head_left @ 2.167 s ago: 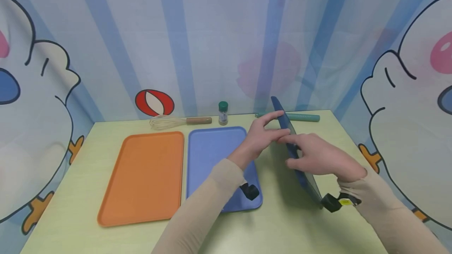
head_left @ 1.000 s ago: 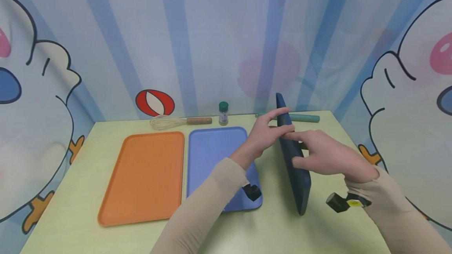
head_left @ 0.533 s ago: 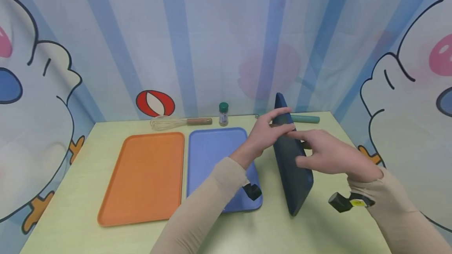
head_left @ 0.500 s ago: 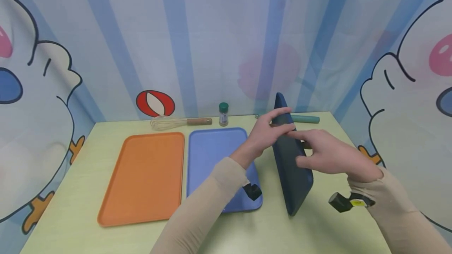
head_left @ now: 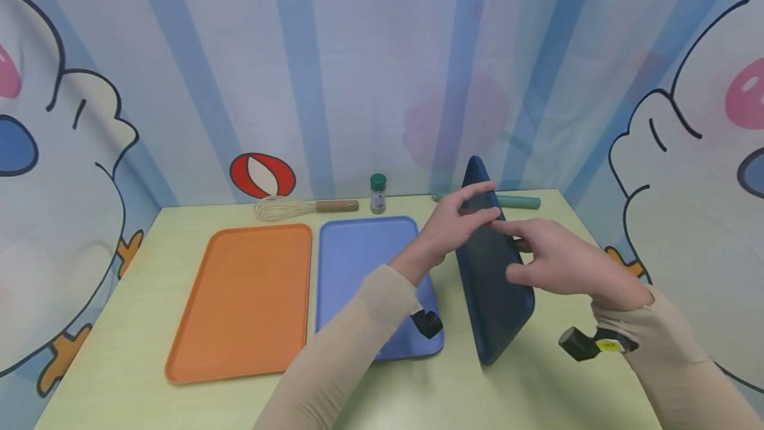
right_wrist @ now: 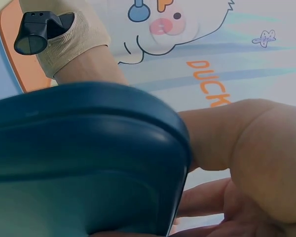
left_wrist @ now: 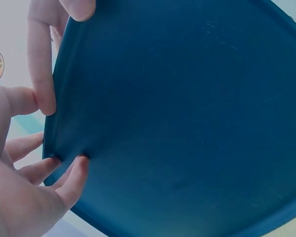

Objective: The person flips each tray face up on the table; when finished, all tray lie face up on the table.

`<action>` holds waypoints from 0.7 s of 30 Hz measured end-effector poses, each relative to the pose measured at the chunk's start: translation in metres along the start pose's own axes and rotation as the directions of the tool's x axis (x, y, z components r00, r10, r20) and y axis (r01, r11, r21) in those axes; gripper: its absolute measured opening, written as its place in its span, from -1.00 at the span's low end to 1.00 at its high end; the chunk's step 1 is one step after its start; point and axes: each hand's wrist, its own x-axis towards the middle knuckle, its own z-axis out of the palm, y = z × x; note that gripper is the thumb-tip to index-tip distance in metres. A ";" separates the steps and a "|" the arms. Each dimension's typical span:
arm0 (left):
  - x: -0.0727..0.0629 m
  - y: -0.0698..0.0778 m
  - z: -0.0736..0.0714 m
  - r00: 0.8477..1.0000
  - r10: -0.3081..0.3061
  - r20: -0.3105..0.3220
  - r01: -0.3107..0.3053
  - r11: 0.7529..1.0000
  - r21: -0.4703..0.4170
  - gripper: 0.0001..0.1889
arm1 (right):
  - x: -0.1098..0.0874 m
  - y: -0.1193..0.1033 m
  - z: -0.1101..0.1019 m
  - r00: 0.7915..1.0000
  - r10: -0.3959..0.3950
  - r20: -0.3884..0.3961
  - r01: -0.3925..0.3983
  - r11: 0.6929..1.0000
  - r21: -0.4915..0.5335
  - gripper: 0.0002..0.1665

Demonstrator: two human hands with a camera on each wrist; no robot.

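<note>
A dark blue tray (head_left: 498, 290) stands tilted on edge above the right side of the table, between both hands. My left hand (head_left: 444, 224) pinches its upper rim from the left, index finger stretched along the edge. Just beside those fingertips, my right hand (head_left: 558, 257) grips the same tray from the right, its other fingers partly hidden behind the rim. Up close in the left wrist view, the tray's broad face (left_wrist: 177, 118) shows light scratches. The right wrist view shows its rounded corner (right_wrist: 138, 118) in front of my right thumb (right_wrist: 212, 138).
Flat on the table lie an orange tray (head_left: 245, 304) at left and a lighter blue tray (head_left: 367, 257) under my left forearm. Along the back edge are a whisk (head_left: 334, 205), a green-capped jar (head_left: 378, 194) and a green stick-like handle (head_left: 519, 202). A printed cloth (head_left: 382, 85) hangs behind.
The dark blue tray has turned in my hands: its near end has swung left and its broad dark face has come into view. My right hand has shifted slightly right.
</note>
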 end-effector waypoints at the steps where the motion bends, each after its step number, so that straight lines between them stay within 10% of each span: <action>1: 0.000 0.000 0.000 1.000 0.001 -0.003 -0.001 1.000 0.003 -0.48 | 0.000 0.001 0.000 1.000 0.000 -0.005 0.000 1.000 0.007 -0.12; 21: 0.003 -0.005 0.001 0.999 0.029 0.027 -0.027 0.997 -0.067 -0.47 | -0.007 0.024 -0.003 0.995 0.061 -0.074 -0.028 0.924 0.381 -0.12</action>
